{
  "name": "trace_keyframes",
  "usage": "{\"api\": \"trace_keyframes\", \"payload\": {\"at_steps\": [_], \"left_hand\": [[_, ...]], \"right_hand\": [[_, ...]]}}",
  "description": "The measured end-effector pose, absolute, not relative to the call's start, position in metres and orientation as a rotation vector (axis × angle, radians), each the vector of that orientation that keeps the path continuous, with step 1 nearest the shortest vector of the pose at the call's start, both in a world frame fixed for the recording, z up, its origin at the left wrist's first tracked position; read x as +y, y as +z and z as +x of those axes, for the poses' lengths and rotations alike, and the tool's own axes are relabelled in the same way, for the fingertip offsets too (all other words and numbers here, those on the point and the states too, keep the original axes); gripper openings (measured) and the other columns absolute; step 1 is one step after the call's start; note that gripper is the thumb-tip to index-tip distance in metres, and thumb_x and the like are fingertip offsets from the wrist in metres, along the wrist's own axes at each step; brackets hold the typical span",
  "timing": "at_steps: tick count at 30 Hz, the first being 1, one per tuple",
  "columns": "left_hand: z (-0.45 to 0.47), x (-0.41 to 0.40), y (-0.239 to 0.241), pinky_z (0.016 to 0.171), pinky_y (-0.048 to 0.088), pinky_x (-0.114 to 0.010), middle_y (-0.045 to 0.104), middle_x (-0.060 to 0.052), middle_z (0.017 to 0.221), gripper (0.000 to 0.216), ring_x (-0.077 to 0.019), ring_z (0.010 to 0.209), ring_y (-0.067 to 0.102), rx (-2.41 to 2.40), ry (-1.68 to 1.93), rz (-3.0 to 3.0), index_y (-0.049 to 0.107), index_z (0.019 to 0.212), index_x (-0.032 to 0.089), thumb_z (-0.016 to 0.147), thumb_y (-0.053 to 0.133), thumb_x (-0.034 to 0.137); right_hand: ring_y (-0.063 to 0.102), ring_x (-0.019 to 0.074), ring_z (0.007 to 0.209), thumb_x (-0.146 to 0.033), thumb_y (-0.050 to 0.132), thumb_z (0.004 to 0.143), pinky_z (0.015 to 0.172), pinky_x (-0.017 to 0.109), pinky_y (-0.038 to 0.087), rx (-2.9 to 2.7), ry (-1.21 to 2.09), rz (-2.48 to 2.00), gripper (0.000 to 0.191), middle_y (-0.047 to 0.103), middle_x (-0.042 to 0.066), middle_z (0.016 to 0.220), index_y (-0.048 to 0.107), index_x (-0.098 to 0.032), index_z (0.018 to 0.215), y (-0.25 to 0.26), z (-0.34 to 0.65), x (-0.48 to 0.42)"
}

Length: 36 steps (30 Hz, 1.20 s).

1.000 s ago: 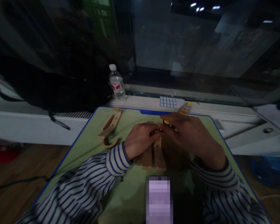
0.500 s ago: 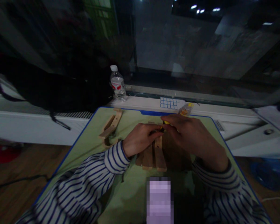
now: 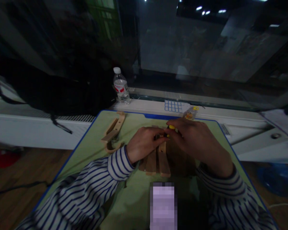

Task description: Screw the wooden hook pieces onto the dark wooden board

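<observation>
My right hand [image 3: 196, 137] is closed around a short yellow-and-black screwdriver [image 3: 172, 127], its fingers hiding much of the handle. My left hand [image 3: 144, 142] pinches the dark lower part of the screwdriver between thumb and fingertips. Under both hands lie wooden slats [image 3: 163, 163] side by side, one with a small hole. The slats' far ends and the screwdriver's tip are covered by my fingers. On the left of the table, a wooden bar with holes [image 3: 116, 127] lies near a curved wooden piece [image 3: 112, 148].
The pale green table [image 3: 86, 166] has a blue edge. Behind it, on the white sill, stand a water bottle [image 3: 121, 88], a blue-grid sheet [image 3: 173, 105] and a small clear bag [image 3: 190, 113]. A pixelated phone-like shape [image 3: 163, 206] sits at the near edge. A dark bag [image 3: 50, 89] lies left.
My right hand has shifted and turned slightly, so more of the yellow handle shows. The slats have moved a little to the left in view. Both hands keep their hold.
</observation>
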<state>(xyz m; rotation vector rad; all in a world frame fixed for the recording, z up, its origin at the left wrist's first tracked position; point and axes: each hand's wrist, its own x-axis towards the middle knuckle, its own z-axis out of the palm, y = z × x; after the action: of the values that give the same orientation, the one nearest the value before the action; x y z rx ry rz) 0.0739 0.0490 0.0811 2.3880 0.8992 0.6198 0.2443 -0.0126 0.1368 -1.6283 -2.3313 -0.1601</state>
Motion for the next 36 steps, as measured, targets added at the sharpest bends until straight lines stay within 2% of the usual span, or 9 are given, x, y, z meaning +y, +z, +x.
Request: {"api": "trace_keyframes", "payload": {"at_steps": [6, 11, 16, 22, 25, 31, 36], "left_hand": [[0.0736, 0.049, 0.082, 0.065, 0.044, -0.022, 0.072, 0.0, 0.087, 0.022, -0.0139, 0.074, 0.064, 0.886, 0.594, 2.408, 0.069, 0.098, 0.022, 0.088, 0.053, 0.032], [0.0728, 0.05, 0.0791, 0.065, 0.044, -0.022, 0.072, 0.0, 0.087, 0.022, -0.0145, 0.076, 0.065, 0.866, 0.568, 2.386, 0.069, 0.101, 0.023, 0.089, 0.052, 0.031], [0.0722, 0.0529, 0.0775, 0.068, 0.046, -0.022, 0.071, -0.001, 0.09, 0.025, -0.0143, 0.08, 0.065, 0.778, 0.547, 2.342, 0.066, 0.106, 0.022, 0.091, 0.048, 0.03], [0.0716, 0.0577, 0.0774, 0.074, 0.046, -0.023, 0.071, -0.001, 0.093, 0.025, -0.0141, 0.085, 0.064, 0.662, 0.497, 2.279, 0.065, 0.108, 0.02, 0.092, 0.047, 0.026], [0.072, 0.0557, 0.0782, 0.07, 0.046, -0.021, 0.071, 0.0, 0.091, 0.024, -0.0135, 0.081, 0.064, 0.704, 0.524, 2.271, 0.066, 0.107, 0.022, 0.09, 0.049, 0.027], [0.0733, 0.0494, 0.0798, 0.065, 0.044, -0.022, 0.071, 0.0, 0.087, 0.023, -0.0137, 0.075, 0.064, 0.873, 0.576, 2.404, 0.069, 0.098, 0.022, 0.088, 0.053, 0.035], [0.073, 0.0501, 0.0783, 0.066, 0.045, -0.022, 0.072, 0.001, 0.088, 0.021, -0.0141, 0.076, 0.065, 0.851, 0.586, 2.416, 0.068, 0.099, 0.023, 0.089, 0.052, 0.032]], "right_hand": [[0.064, 0.0247, 0.101, -0.029, 0.044, 0.092, 0.083, 0.04, 0.051, -2.35, -0.056, -1.513, 0.035, 0.065, 0.011, 0.119, 0.054, -0.016, 0.123, 0.1391, 0.2462, -0.0177], [0.064, 0.0213, 0.102, -0.018, 0.042, 0.091, 0.085, 0.037, 0.051, -2.369, 0.045, -1.417, 0.029, 0.066, 0.007, 0.117, 0.061, -0.019, 0.113, 0.1381, 0.2479, -0.0154], [0.065, 0.0231, 0.099, -0.022, 0.046, 0.091, 0.082, 0.039, 0.051, -2.325, -0.025, -1.5, 0.03, 0.068, 0.008, 0.113, 0.059, -0.02, 0.118, 0.1347, 0.2489, -0.0117], [0.068, 0.023, 0.084, -0.032, 0.048, 0.09, 0.073, 0.037, 0.051, -2.294, -0.104, -1.594, 0.026, 0.071, 0.008, 0.101, 0.064, -0.019, 0.106, 0.1332, 0.2486, -0.013], [0.068, 0.0231, 0.083, -0.031, 0.047, 0.09, 0.071, 0.036, 0.05, -2.296, -0.119, -1.617, 0.025, 0.071, 0.008, 0.1, 0.063, -0.019, 0.106, 0.1338, 0.2481, -0.0134], [0.067, 0.0229, 0.089, -0.029, 0.047, 0.091, 0.076, 0.036, 0.051, -2.314, -0.074, -1.601, 0.025, 0.07, 0.008, 0.104, 0.063, -0.019, 0.107, 0.1371, 0.2459, -0.0132], [0.063, 0.0252, 0.102, -0.028, 0.045, 0.091, 0.083, 0.04, 0.051, -2.372, -0.06, -1.502, 0.034, 0.064, 0.011, 0.12, 0.055, -0.016, 0.122, 0.1389, 0.2468, -0.017]]}}
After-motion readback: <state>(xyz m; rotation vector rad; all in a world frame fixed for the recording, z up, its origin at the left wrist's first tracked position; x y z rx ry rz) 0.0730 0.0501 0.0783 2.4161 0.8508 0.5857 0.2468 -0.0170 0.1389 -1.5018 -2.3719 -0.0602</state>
